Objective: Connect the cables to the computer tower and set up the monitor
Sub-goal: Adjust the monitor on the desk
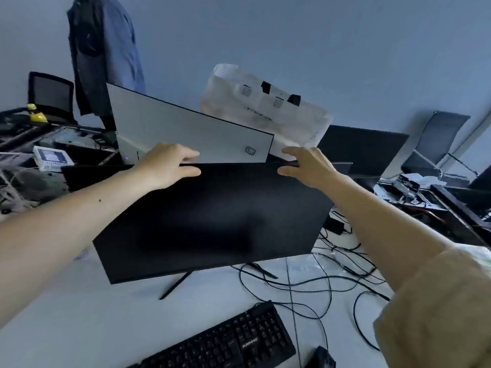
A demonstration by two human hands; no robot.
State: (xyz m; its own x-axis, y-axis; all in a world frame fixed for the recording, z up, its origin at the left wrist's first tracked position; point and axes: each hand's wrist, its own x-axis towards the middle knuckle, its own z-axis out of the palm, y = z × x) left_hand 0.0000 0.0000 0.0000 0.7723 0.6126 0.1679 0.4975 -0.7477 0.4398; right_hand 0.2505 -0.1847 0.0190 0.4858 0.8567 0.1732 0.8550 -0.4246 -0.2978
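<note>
Mid-frame, the left hand (170,166) and right hand (308,168) each pinch the monitor (212,221) by its top edge. The grip looks shallow, so the screen could tip onto the worktop (79,314) cables (305,282).

Tan sleeve (438,309), right arm only

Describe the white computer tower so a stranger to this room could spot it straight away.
Start at the big black monitor in the middle of the white desk, gripped along its top edge by the left hand and the right hand. Directly behind that edge stands the computer tower. It is the only large, flat white panel there, with a small logo near its lower right corner, unlike the crumpled paper bag behind it.
</note>
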